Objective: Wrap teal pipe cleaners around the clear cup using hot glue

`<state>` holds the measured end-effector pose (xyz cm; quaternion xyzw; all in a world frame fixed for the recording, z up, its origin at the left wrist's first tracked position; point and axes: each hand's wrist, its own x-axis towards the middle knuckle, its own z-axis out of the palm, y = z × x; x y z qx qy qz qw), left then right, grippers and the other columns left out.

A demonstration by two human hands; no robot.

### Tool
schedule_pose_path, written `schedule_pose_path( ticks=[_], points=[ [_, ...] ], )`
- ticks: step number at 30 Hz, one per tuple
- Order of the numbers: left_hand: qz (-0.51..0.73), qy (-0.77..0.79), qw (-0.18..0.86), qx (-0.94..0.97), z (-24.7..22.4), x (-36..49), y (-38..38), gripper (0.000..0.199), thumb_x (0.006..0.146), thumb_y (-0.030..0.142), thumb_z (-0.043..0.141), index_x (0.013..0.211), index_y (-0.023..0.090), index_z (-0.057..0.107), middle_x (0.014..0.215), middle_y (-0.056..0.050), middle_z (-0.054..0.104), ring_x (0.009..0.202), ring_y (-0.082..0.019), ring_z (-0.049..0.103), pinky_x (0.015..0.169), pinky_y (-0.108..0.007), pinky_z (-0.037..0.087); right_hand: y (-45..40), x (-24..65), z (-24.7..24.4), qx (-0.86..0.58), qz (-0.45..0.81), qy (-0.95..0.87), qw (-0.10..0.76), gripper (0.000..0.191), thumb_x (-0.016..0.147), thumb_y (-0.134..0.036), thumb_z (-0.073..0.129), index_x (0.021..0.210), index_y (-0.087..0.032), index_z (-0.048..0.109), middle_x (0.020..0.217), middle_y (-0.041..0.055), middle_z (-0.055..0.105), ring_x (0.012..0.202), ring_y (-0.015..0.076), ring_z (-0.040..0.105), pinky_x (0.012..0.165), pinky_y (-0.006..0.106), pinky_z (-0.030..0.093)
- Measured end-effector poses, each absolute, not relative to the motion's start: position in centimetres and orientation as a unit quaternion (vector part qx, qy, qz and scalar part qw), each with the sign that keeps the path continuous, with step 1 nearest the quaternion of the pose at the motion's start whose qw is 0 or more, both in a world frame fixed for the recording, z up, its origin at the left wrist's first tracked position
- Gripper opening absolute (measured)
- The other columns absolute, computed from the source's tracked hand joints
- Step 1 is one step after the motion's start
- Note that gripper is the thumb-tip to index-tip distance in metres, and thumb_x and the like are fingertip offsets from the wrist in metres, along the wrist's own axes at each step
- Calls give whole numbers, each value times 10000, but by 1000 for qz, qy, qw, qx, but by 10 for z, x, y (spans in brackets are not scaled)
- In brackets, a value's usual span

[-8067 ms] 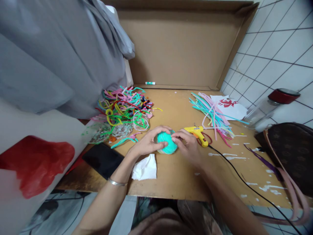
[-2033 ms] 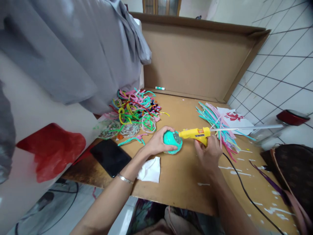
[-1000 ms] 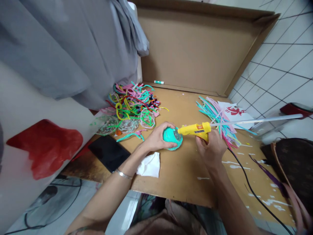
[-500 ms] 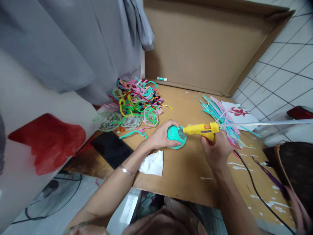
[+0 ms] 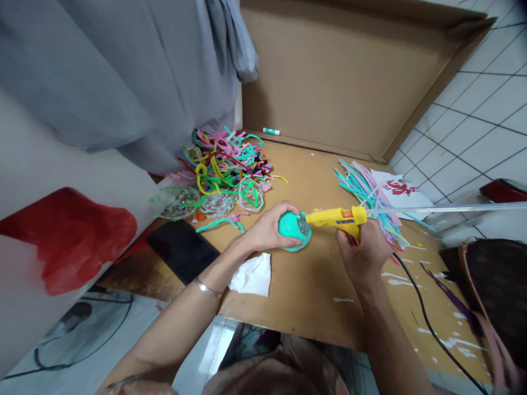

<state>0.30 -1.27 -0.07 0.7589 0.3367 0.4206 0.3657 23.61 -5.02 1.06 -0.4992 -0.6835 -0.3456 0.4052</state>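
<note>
A round object wrapped in turquoise pipe cleaner [image 5: 291,231], with a clear grey patch on its upper right, sits in my left hand [image 5: 269,227]. My left fingers and thumb close around its left side. My right hand [image 5: 366,247] grips a yellow hot glue gun [image 5: 337,218] by its handle. The gun's nozzle points left and meets, or nearly meets, the grey patch. A long clear glue stick [image 5: 444,208] sticks out of the back of the gun. Below my left hand lies a crumpled white tissue [image 5: 252,275].
Tangled coloured pipe cleaners [image 5: 226,159] lie at the back left, by a black tablet or phone [image 5: 183,251]. Straight pipe cleaners [image 5: 366,186] lie at the right. A black cord [image 5: 424,307] crosses the right side, near a brown bag [image 5: 489,280]. A cardboard panel [image 5: 329,77] stands behind.
The whole view has shifted slightly. My left hand still holds the turquoise object and the glue gun's nozzle stays at its grey patch; little else differs.
</note>
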Motion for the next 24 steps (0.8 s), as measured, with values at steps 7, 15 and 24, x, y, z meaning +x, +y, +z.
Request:
schedule_pose_path(
  ticks=[7,15,24],
  points=[
    [422,342,356,761,-2,3,-12,579,579,288,866,1065,217,559,1185,-80,633,1110,-266,610,995,-427,463,-50,236,12,-496,-349,-678,416,156,792,-181,598,937,-200,542,743,11,588,641,173,557,558,278,382],
    [422,336,359,761,0,4,-13,569,592,281,855,1068,210,552,1188,-82,628,1112,-260,608,983,-412,463,-52,235,12,-502,-353,-683,396,81,806,-195,576,867,-210,524,722,8,571,617,164,530,536,277,335],
    [420,338,370,756,0,3,-13,573,586,292,848,1067,209,549,1178,-84,621,1095,-258,607,969,-410,469,-52,236,12,-499,-356,-681,402,123,797,-192,596,907,-203,544,743,11,583,639,170,532,556,275,360]
  ],
)
